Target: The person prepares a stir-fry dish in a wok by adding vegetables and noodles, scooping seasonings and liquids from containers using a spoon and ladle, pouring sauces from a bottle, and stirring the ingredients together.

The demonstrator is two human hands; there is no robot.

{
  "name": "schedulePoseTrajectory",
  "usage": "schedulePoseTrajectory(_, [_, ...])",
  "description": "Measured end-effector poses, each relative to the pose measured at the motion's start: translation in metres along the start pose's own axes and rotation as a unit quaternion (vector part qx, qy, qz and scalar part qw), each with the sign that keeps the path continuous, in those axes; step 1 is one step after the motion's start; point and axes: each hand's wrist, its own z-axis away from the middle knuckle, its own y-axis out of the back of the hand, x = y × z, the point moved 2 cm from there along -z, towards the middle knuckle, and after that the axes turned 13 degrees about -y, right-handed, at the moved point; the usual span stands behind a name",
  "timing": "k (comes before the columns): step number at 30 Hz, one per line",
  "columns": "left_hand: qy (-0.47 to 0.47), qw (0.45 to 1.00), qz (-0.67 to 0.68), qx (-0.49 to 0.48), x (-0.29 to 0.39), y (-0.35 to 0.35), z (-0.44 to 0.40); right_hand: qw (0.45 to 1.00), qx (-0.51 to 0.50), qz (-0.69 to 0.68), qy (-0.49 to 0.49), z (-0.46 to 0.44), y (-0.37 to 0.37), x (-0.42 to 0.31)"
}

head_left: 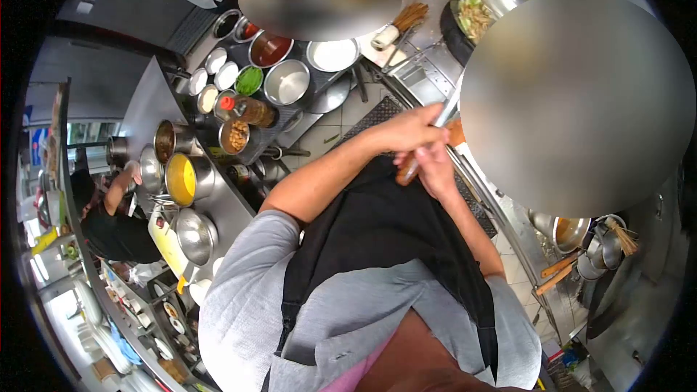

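Both of my hands are in front of my black apron (392, 218), at the edge of the stove. My left hand (417, 128) is closed around the metal shaft of a long-handled tool (450, 105) with a wooden end. Just below it, my right hand (434, 170) has its fingers curled at the tool's wooden end; they are slightly smeared. The tool's far end is hidden by a large blurred area. Close to the hands, a short brown wooden piece (456, 132) shows at the blur's edge; what it belongs to is hidden.
Left of me, a counter carries several metal bowls, a red-capped bottle (250, 110) and a pot of yellow liquid (187, 178). A wok of food (473, 18) sits at the upper right. Ladles (602, 247) stand at the lower right. Two other people work at the left and top.
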Motion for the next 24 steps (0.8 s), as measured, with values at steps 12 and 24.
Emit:
schedulePoseTrajectory(12, [0.069,0.868,-0.336,0.359,-0.130,0.109,0.253,0.952,0.092,0.245,-0.158,-0.221,-0.006,0.091])
schedulePoseTrajectory(24, [0.222,0.825,-0.391,0.344,-0.165,0.094,0.204,0.934,0.209,0.042,-0.288,-0.397,-0.004,0.144])
